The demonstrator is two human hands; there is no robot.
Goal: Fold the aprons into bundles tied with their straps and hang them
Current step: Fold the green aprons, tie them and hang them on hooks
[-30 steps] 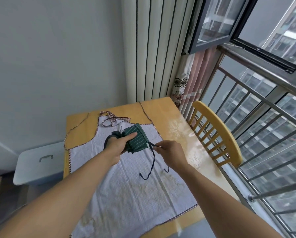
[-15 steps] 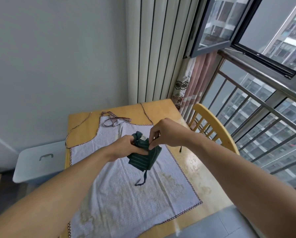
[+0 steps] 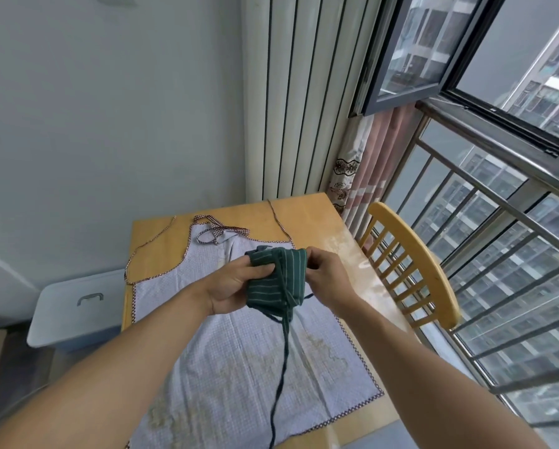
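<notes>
A dark green striped apron (image 3: 276,281), folded into a small bundle, is held in the air above the table. My left hand (image 3: 236,285) grips its left side, thumb on top. My right hand (image 3: 328,277) holds its right side with curled fingers. A dark green strap (image 3: 283,367) wraps across the bundle and hangs down from its bottom toward me. Under the hands a white checked apron (image 3: 239,361) with red-checked trim lies flat on the wooden table (image 3: 310,215), its neck strap (image 3: 219,230) bunched at the far end.
A wooden chair (image 3: 414,267) stands at the table's right side, against a metal railing (image 3: 504,286) and windows. A white lidded box (image 3: 77,306) sits on the floor left of the table. A radiator (image 3: 297,98) and curtain (image 3: 362,176) stand behind.
My right hand has gone from pulling the strap out right, over the bundle's top, to gripping its right side. The strap now hangs longer below. The bundle has turned and risen slightly.
</notes>
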